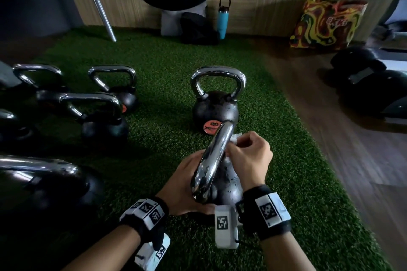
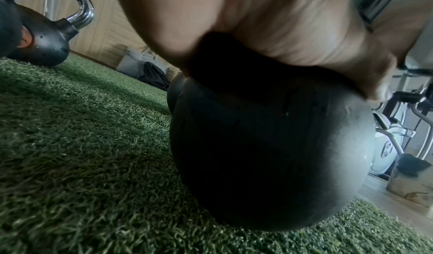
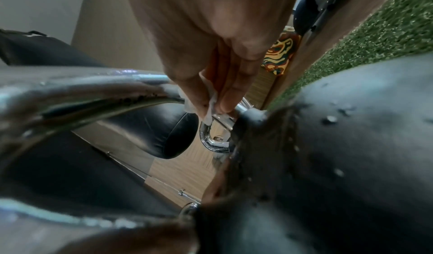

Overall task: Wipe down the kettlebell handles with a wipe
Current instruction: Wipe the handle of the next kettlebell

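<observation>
steadily, left hand (image 1: 184, 185) cups the kettlebell (image 1: 224, 185) still while right hand (image 1: 251, 154) pinches a wipe (image 1: 234, 138) against its handle (image 1: 214, 158).

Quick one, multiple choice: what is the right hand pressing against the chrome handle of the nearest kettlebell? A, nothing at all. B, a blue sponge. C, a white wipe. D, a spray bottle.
C: the right hand pinches a white wipe against the chrome handle of the kettlebell, which the left hand steadies.
</observation>
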A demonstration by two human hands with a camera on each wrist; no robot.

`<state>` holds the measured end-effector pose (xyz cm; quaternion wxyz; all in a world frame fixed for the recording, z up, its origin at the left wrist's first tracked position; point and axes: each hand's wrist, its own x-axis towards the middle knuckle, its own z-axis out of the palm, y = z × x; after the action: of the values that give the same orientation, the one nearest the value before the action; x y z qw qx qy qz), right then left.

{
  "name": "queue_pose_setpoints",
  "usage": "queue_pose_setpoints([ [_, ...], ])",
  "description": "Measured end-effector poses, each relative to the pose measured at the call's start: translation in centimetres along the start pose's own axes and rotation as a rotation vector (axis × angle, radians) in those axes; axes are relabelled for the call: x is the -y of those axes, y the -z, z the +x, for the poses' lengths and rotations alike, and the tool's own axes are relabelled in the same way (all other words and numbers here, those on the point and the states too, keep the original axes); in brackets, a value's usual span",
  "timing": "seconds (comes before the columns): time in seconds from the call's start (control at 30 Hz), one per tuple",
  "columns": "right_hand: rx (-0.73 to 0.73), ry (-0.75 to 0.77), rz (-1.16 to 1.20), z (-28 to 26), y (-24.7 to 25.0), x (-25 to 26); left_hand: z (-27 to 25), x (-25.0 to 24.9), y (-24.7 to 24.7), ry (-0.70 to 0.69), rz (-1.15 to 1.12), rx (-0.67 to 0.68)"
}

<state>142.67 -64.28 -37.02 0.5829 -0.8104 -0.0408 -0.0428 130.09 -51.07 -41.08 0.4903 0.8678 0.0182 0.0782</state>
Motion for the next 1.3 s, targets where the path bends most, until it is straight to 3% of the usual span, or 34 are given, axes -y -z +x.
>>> queue_pose_setpoints([
  [0.27, 0.169, -0.106, -0.019, -0.2, -0.4, 0.0, 0.1, 0.8, -0.1, 0.047, 0.028, 0.003],
  [0.4, 0.258, -0.116, -0.127, 0.5, -0.2, 0.7, -0.1, 0.6, 0.0, 0.078, -0.008, 0.035],
  [0.5, 0.4, -0.118, -0.266, 1.5, 0.7, 1.2, -0.1, 0.5, 0.5, 0.092, 0.09, 0.092],
  [0.63, 0.377, 0.179, -0.387, 3.2, 2.9, 2.0, -1.0, -2.4, 3.7, 0.08, 0.0, 0.215],
  [0.7, 0.389, 0.367, -0.377, 3.7, 3.6, 3.2, -1.3, -4.8, 4.4, 0.008, -0.014, 0.107],
  [0.77, 0.461, 0.536, -0.454, 4.0, 3.8, 4.1, -1.2, -7.1, 3.7, -0.056, 0.15, -0.031],
  [0.87, 0.564, 0.643, -0.499, 4.4, 3.6, 4.5, -0.7, -9.0, 2.2, -0.099, 0.309, -0.19],
  [1.0, 0.588, 0.853, -0.451, 4.4, 3.8, 4.4, -0.6, -9.7, 2.1, -0.068, 0.295, -0.189],
  [1.17, 0.55, 0.798, -0.461, 4.7, 4.1, 3.8, 0.1, -9.1, 3.9, -0.009, 0.307, -0.057],
  [1.3, 0.52, 0.728, -0.504, 4.1, 6.1, 3.0, 1.9, -8.9, 7.0, 0.053, 0.457, 0.152],
])
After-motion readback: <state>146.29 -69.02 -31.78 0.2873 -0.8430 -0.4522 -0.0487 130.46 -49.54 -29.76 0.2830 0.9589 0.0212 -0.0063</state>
